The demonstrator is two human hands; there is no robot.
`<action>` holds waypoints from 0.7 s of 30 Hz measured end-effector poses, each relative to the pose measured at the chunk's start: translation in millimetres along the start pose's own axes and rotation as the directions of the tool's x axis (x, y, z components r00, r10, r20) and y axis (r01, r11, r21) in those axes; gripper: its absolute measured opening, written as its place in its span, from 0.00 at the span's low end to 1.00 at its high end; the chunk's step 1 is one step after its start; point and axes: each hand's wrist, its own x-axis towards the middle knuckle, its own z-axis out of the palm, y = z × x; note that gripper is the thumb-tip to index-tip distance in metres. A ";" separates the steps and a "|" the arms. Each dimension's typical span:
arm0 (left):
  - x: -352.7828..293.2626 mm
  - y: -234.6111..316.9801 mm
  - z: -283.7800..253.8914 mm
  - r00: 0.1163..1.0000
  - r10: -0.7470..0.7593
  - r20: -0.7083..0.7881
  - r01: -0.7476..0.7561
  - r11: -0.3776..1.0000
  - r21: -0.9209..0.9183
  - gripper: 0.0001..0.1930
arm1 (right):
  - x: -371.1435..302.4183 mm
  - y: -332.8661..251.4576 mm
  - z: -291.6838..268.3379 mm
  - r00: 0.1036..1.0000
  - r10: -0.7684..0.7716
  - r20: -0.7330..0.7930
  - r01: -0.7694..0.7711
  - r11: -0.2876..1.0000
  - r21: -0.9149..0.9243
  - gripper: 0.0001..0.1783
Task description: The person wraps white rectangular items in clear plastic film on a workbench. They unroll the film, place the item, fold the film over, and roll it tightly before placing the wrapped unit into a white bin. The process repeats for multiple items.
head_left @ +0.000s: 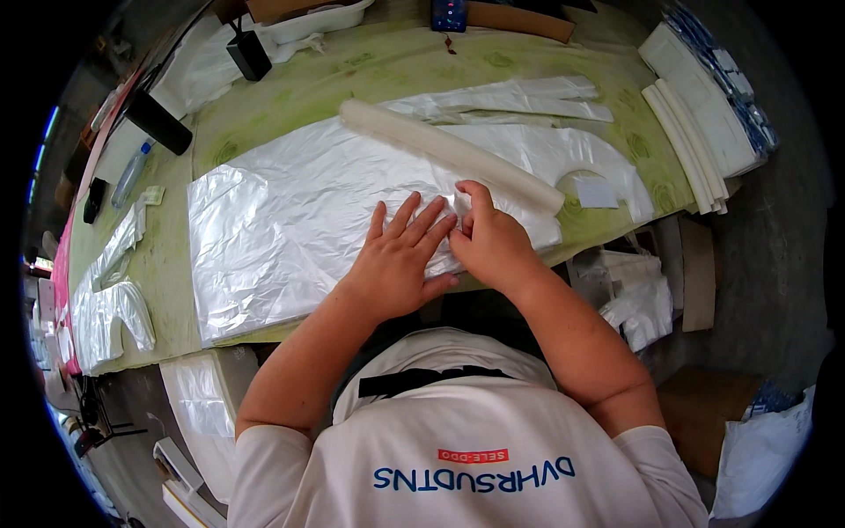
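Note:
A thin, clear plastic apron (264,229) lies spread and creased over the green table, with a curved neck cut-out toward its right end. My left hand (400,255) rests on it, palm down and fingers spread. Close beside those fingertips, my right hand (493,233) has its fingers curled, pinching a bit of the film between thumb and forefinger. A long cream-coloured tube (449,154) lies slantwise across the plastic, just beyond both hands. By the cut-out sits a small white card (597,192).
More folded plastic film (110,299) lies at the table's left end. Beyond it are a clear bottle (132,174), a black cylinder (158,121) and a black box with an antenna (248,55). Cream rolls (682,145) and a white stack (700,101) stand at the right edge.

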 end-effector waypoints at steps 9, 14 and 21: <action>-45.1 22.4 4.5 0.943 -0.006 -0.332 -0.164 0.860 -0.483 0.23 | 10.0 3.4 -0.8 0.994 -0.108 0.003 0.108 0.989 -0.103 0.25; -97.0 41.8 43.9 0.893 -0.244 0.378 0.364 -0.101 -0.926 0.23 | -0.1 -2.8 -3.9 0.992 -0.107 0.069 0.115 0.986 -0.121 0.22; -74.6 48.5 66.1 0.775 -0.339 0.534 0.158 -0.714 -0.682 0.08 | -87.1 4.3 21.5 0.932 -0.361 -0.028 0.362 0.925 0.119 0.19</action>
